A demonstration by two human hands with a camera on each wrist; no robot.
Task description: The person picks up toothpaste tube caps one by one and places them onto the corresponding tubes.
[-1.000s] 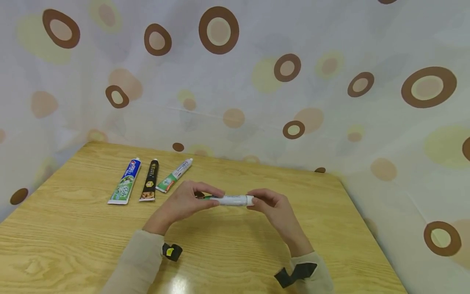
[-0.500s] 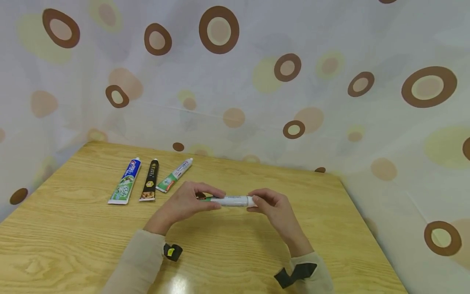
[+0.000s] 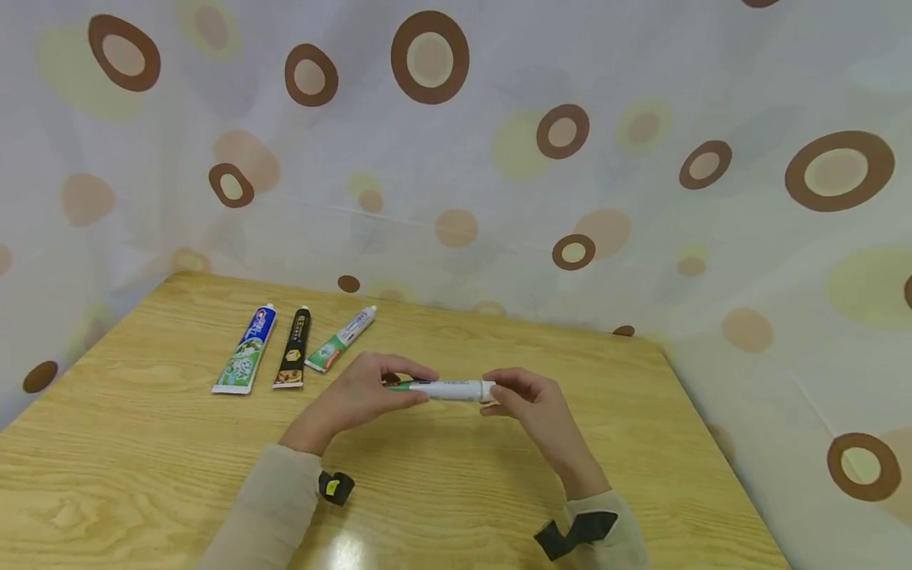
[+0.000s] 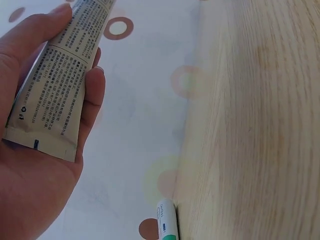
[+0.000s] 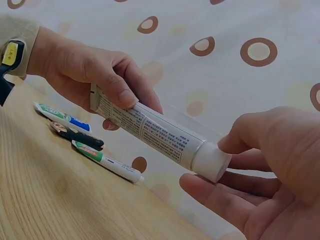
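Between the two hands a white toothpaste tube (image 3: 454, 389) with a green end is held level above the table. My left hand (image 3: 359, 392) grips its flat end, thumb on one side and fingers on the other; the printed back of the tube (image 4: 55, 85) faces the left wrist camera. At the other end, my right hand (image 3: 536, 410) has thumb and fingers at the white cap (image 5: 211, 161), which is on the tube. In the right wrist view the thumb touches the cap from above and fingers lie beneath it.
Three more toothpaste tubes lie on the wooden table (image 3: 128, 443) to the left: a blue and green one (image 3: 246, 348), a black one (image 3: 294, 348) and a white and green one (image 3: 342, 339). A dotted cloth (image 3: 456, 158) hangs behind the table.
The right fingers have shifted slightly around the cap, and more of it shows now. The left hand keeps its hold on the tube. The head view has shifted a little.
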